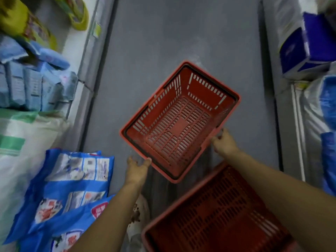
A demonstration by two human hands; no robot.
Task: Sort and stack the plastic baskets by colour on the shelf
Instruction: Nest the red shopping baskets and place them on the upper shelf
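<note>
Seen from the head camera, looking down a narrow aisle with a smooth grey floor (pixel 163 42). In the middle, a red basket (pixel 180 120) of hard plastic, rectangular, with slotted walls, a grid bottom and a dark band along the inside of the rim, held tilted above the floor. Left hand (pixel 137 169) under the near-left rim, fingers spread and only the thumb touching the edge; right hand (pixel 224 142) closed on the near-right rim. Well apart, one hand on each side. Lower right, partly under the right forearm, a second red basket (pixel 218 215) of the same slotted plastic, blurred. On the left, shiny blue printed bags (pixel 72 188) and pale blue packets (pixel 32 84); on the right, dark blue boxes (pixel 307 46).
</note>
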